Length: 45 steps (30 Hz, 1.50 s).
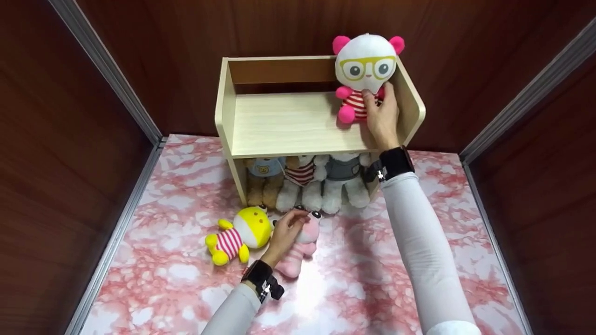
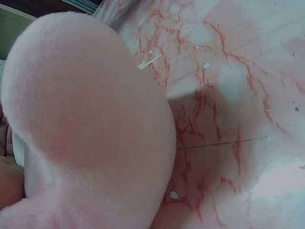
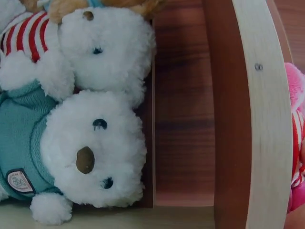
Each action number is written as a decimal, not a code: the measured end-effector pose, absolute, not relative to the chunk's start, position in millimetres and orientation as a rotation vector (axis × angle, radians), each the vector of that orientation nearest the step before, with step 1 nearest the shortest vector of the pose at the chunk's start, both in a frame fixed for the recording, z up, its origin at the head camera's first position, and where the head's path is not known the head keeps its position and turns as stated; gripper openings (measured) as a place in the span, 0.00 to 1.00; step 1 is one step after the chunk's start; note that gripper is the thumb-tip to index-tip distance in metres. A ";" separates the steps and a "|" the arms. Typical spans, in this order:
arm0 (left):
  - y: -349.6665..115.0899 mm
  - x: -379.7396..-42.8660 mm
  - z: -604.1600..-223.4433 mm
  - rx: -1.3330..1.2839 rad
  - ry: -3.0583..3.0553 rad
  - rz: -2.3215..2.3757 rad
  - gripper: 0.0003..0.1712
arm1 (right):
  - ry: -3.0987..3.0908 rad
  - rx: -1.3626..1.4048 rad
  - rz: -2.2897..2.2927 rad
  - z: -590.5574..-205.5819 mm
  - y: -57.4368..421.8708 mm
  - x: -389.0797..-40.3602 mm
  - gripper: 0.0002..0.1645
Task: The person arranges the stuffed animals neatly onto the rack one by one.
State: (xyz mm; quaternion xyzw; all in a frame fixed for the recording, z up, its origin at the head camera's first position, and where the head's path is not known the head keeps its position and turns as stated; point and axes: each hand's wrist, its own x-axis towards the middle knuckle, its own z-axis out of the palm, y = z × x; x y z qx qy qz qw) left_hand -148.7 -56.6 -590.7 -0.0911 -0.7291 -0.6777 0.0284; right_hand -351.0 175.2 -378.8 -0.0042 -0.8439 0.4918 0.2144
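A white plush toy (image 1: 365, 49) with pink ears, yellow glasses and a red-striped body sits upright at the right end of the shelf unit's upper board (image 1: 279, 123). My right hand (image 1: 384, 116) grips its body from the front; only an edge of the toy shows in the right wrist view. Down on the floor, my left hand (image 1: 282, 235) holds a pink plush toy (image 1: 311, 230) around the head, partly covering it. Its pink plush body (image 2: 95, 105) fills much of the left wrist view. A yellow plush toy (image 1: 255, 228) in a striped shirt lies left of that hand.
Several plush bears stand in the lower compartment, including a white bear (image 3: 109, 148) in a knitted sweater. The wooden side panel (image 1: 412, 104) rises right of my right hand. Dark walls (image 1: 535, 153) enclose the pink marbled floor (image 1: 172, 214).
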 end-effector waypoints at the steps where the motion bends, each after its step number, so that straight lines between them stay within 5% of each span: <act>1: -56.1 -148.6 -591.2 -0.280 -2.249 -2.091 0.13 | -2.348 -0.020 1.350 -378.9 175.6 -351.8 0.30; 13: -57.8 -151.0 -589.2 -0.296 -2.234 -2.087 0.13 | -2.249 -0.078 1.424 -384.9 174.5 -336.6 0.46; 30: -65.6 -164.1 -573.7 -0.292 -2.076 -2.269 0.15 | -2.020 0.161 1.560 -399.9 183.1 -276.2 0.40; 41: -70.7 -157.6 -554.4 -0.104 -2.200 -1.989 0.15 | -1.839 0.379 1.499 -427.9 176.7 -226.2 0.30; 45: -71.2 -166.6 -580.3 -0.098 -2.192 -1.989 0.15 | -1.815 0.422 1.430 -425.7 167.1 -206.3 0.29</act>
